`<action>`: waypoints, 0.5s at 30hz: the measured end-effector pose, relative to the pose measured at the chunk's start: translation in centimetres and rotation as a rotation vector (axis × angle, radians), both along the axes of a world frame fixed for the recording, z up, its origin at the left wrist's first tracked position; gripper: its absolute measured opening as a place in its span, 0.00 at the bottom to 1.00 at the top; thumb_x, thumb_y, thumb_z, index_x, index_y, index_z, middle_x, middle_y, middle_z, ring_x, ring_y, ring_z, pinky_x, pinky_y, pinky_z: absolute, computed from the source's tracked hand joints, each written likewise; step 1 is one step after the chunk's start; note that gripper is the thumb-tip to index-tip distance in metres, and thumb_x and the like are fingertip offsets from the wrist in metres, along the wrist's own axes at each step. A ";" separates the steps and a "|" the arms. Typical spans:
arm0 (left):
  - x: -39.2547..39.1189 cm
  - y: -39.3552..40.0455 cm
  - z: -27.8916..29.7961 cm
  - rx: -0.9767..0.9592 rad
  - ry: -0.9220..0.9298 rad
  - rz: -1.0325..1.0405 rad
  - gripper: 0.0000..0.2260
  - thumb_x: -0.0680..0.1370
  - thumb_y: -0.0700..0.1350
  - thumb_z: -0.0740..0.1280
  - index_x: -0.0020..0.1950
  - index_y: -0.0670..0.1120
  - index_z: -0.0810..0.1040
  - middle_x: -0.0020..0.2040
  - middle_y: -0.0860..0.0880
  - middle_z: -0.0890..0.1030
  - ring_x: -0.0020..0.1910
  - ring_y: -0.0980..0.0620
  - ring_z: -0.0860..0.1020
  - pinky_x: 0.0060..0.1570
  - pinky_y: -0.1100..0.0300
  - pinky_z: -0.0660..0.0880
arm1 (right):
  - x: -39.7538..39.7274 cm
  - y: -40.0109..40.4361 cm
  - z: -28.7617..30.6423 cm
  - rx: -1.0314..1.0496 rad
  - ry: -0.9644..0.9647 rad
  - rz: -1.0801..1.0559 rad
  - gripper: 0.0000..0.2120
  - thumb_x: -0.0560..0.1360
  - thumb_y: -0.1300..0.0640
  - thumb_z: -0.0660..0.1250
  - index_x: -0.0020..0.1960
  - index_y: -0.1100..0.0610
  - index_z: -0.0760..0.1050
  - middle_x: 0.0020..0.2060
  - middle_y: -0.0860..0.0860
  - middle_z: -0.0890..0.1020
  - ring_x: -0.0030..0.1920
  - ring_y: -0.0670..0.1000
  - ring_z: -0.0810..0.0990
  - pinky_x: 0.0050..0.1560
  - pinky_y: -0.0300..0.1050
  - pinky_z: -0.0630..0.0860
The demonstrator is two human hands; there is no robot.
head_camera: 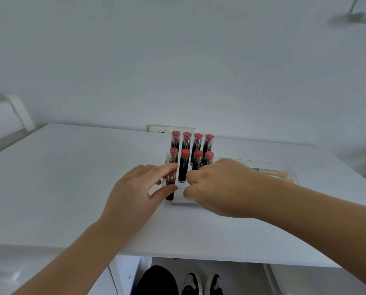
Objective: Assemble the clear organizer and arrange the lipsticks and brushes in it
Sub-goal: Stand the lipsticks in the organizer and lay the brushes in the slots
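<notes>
The clear organizer (269,163) stands on the white table (71,188). Several dark lipsticks with red caps (197,145) stand upright in its stepped rows on the left. My left hand (135,194) pinches the front-left lipstick (171,184) between index finger and thumb; that lipstick stands in the front row. My right hand (224,186) hovers over the front row beside it with its fingers curled downward, and whatever lies under them is hidden. Two pale-bristled brushes (280,173) lie flat in the organizer's right compartment, partly behind my right wrist.
A white wall outlet (160,129) sits behind the organizer at the table's back edge. A white chair (5,118) stands at the far left. My legs and shoes (192,282) show below the table's front edge.
</notes>
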State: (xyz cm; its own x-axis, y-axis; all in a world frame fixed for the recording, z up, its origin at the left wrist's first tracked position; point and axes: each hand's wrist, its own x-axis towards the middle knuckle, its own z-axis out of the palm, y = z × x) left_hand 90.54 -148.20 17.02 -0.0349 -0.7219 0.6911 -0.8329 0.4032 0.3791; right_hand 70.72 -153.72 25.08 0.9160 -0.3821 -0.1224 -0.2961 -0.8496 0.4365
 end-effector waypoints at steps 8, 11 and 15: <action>0.0 0.1 -0.1 0.020 -0.018 0.029 0.24 0.70 0.44 0.81 0.65 0.52 0.81 0.44 0.60 0.80 0.42 0.60 0.76 0.45 0.71 0.67 | -1.1 0.4 0.0 0.090 -0.212 0.030 0.08 0.82 0.56 0.57 0.54 0.51 0.75 0.47 0.47 0.76 0.47 0.52 0.77 0.39 0.50 0.76; -0.1 0.1 0.0 0.003 -0.030 0.034 0.24 0.69 0.43 0.81 0.63 0.50 0.82 0.42 0.63 0.75 0.42 0.57 0.75 0.44 0.71 0.67 | -1.3 0.3 -0.1 0.170 -0.464 0.026 0.06 0.80 0.56 0.64 0.53 0.51 0.80 0.46 0.46 0.79 0.44 0.51 0.78 0.39 0.51 0.77; -0.2 0.0 0.0 -0.019 -0.041 0.044 0.23 0.68 0.44 0.82 0.62 0.49 0.83 0.40 0.62 0.73 0.39 0.55 0.76 0.41 0.70 0.67 | -1.1 0.3 -0.8 0.296 -0.800 -0.015 0.04 0.77 0.60 0.70 0.50 0.54 0.83 0.42 0.46 0.82 0.41 0.47 0.79 0.40 0.48 0.78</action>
